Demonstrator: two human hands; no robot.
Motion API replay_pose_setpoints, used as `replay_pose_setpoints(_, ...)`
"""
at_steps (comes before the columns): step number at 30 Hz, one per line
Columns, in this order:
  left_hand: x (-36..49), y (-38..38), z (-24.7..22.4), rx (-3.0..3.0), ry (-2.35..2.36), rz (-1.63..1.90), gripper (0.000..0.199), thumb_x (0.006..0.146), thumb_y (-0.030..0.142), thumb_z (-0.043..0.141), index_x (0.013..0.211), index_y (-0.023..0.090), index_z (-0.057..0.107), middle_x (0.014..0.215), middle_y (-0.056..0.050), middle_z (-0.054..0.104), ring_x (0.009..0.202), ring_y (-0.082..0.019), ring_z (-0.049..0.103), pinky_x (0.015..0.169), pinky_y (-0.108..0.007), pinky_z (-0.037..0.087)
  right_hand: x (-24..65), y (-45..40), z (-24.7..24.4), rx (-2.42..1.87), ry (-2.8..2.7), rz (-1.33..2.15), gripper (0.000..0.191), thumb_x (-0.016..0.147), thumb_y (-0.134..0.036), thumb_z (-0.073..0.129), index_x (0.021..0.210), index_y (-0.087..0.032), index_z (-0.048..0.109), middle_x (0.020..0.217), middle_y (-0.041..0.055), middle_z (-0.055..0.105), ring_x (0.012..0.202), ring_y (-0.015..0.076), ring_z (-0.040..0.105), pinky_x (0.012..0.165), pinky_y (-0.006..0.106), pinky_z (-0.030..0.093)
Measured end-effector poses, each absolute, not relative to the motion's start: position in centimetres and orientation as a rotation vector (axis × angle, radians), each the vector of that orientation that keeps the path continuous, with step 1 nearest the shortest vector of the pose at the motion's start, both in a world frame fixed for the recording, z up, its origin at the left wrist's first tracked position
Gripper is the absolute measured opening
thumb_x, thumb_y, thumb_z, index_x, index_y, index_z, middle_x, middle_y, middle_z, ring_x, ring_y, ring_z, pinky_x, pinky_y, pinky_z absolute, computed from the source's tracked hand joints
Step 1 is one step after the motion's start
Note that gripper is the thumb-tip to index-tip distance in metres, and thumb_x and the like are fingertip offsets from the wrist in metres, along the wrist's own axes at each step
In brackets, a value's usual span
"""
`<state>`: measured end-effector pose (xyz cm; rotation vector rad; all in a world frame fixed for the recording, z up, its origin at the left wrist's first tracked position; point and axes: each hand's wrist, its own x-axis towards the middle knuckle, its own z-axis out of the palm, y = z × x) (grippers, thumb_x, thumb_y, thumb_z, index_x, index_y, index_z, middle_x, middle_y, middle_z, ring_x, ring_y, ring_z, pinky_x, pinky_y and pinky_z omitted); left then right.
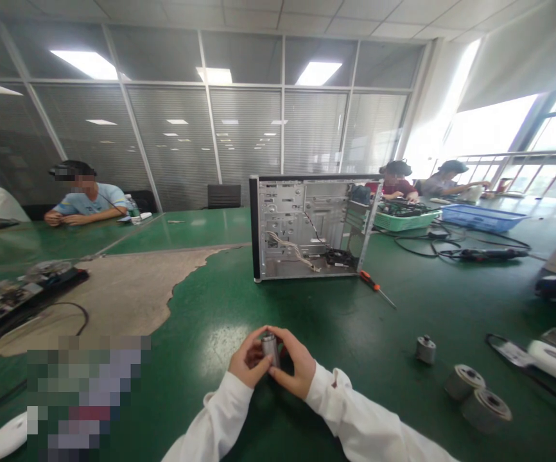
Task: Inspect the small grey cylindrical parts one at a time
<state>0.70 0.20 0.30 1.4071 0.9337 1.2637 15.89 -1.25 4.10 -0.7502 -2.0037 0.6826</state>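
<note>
A small silver-grey metal cylinder [270,350] stands nearly upright between my two hands, low over the green table. My left hand [248,359] wraps its fingers round the cylinder's left side, thumb at the lower front. From the other side my right hand [300,362] pinches it, thumb near the base and a fingertip at the top. Both white sleeves reach in from the bottom edge. To the right, a similar short metal cylinder [425,350] with a knob on top stands on the table. Nearer are two wider metal cylinders [486,410] side by side.
An open computer case [282,228] stands ahead, with an orange-handled screwdriver [370,282] by its right corner. Green [406,221] and blue baskets [483,218] and cables lie farther right. At left are a power strip [27,292] and a worn patch [133,282]. Several people sit around.
</note>
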Motion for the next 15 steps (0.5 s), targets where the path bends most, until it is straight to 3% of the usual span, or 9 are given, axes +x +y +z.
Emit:
replay_pose_setpoints(5,0.5,0.8,0.6,1.168,0.867,1.296,0.055,0.057,0.026,0.065,0.106,0.017,0.043,0.072,-0.003,0.058,0.063,-0.015,0.058,0.058,-0.025,0.045,15.7,-0.5,2.7,-0.767,-1.881,0.713,0.068,0.064,-0.018,0.054,0.123,-0.021,0.020,0.105,0.0077,0.046,0.084,0.0169,0.050,0.067,0.029,0.044)
replay_pose_setpoints(9,0.1,0.7,1.9,0.768,0.846,1.229,0.060,0.055,0.022,0.066,0.109,0.020,0.037,0.076,-0.004,0.060,0.065,-0.019,0.060,0.057,-0.030,0.048,15.7,0.3,1.9,-0.759,-1.796,0.808,0.062,0.065,-0.017,0.054,0.120,-0.022,0.024,0.100,0.0065,0.048,0.077,0.0145,0.051,0.063,0.027,0.045)
replay_pose_setpoints(15,-0.5,0.8,2.9,0.427,0.834,1.231,0.051,0.069,0.014,0.052,0.115,0.016,0.031,0.069,-0.005,0.062,0.063,-0.019,0.062,0.055,-0.027,0.050,15.6,1.6,0.7,-0.863,-1.557,1.006,0.045,0.070,-0.020,0.050,0.112,-0.023,0.032,0.094,0.0060,0.050,0.073,0.0125,0.052,0.054,0.024,0.043)
